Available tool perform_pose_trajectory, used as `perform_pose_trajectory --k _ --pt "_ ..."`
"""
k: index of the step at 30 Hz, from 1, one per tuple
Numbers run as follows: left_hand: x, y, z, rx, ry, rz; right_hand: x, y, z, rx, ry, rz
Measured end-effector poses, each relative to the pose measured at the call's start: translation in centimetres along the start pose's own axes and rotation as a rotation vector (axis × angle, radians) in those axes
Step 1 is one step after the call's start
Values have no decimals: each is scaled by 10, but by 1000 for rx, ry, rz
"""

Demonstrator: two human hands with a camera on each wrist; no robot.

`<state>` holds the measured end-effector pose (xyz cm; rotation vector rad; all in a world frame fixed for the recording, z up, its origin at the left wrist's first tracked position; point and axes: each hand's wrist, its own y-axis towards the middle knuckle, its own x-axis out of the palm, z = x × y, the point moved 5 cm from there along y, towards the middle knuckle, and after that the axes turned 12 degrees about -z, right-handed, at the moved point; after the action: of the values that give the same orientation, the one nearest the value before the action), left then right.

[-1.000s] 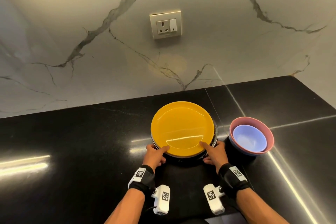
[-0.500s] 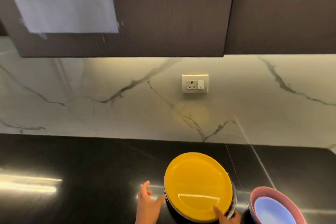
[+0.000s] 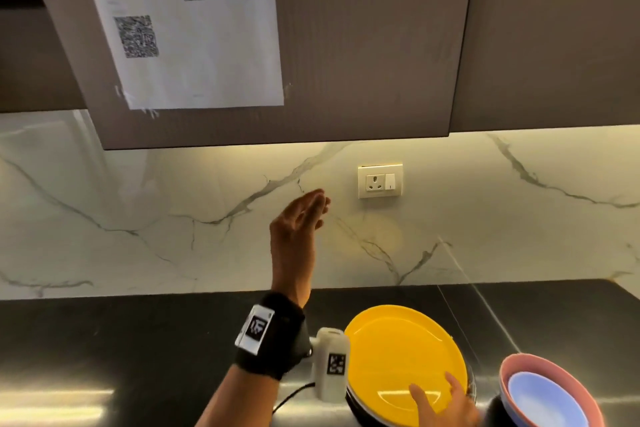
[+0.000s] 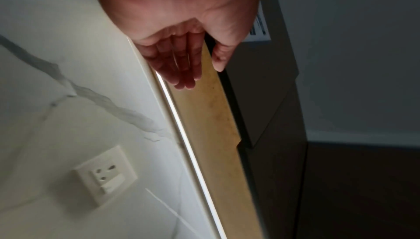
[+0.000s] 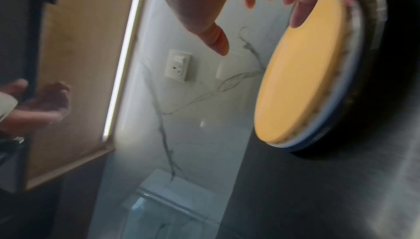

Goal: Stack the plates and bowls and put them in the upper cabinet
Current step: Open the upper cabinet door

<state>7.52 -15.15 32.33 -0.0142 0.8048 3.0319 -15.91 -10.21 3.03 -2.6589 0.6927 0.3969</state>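
Note:
A yellow plate [image 3: 401,357] tops a stack of plates [image 5: 354,84] on the black counter [image 3: 138,340]. To its right a pink bowl [image 3: 540,369] holds a pale blue bowl [image 3: 547,402]. My right hand [image 3: 446,402] lies with straight fingers on the yellow plate's near edge, holding nothing. My left hand [image 3: 311,211] is raised in the air with fingers straight and empty, below the bottom edge of the upper cabinet door [image 3: 346,45]. In the left wrist view the left hand [image 4: 195,70] reaches toward the cabinet's lit underside [image 4: 211,126].
A printed sheet with a QR code [image 3: 183,24] is taped to the cabinet door. A wall socket [image 3: 380,181] sits on the marble backsplash [image 3: 138,204]. A second dark cabinet door [image 3: 554,28] hangs to the right.
My left hand has let go of the plate stack and risen toward the cabinet. The head view has tilted up. My right hand stays at the yellow plate.

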Motion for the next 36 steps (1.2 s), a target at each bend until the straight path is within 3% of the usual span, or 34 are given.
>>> perform_pose_trajectory --k 4,8,10,14,18,20,22,27,30,36 --pt "14 35 26 -61 -131 -72 -6 -6 -34 -30 36 -36" --pt "30 52 39 -62 -211 -129 -12 -13 -62 -264 -86 -47" --pt "35 56 44 -72 -271 -114 -15 -19 -68 -369 -125 -62" --pt "42 62 43 -92 -402 -40 -26 -9 -55 -435 -188 -156" --pt "45 57 43 -65 -364 22 -51 0 -59 -583 -367 -287" --pt "47 51 45 -41 -337 43 -62 2 -68 -746 -436 -231" --pt "48 43 48 -20 -296 52 -71 0 -76 -814 -379 -248" --pt "45 17 59 2 -258 54 -95 -25 -121 -995 -213 -249" --pt "36 -3 67 16 -269 46 -108 -47 -152 -1122 -246 -243" --pt "12 -51 92 44 -311 0 -142 -143 -213 -1355 -184 -238"
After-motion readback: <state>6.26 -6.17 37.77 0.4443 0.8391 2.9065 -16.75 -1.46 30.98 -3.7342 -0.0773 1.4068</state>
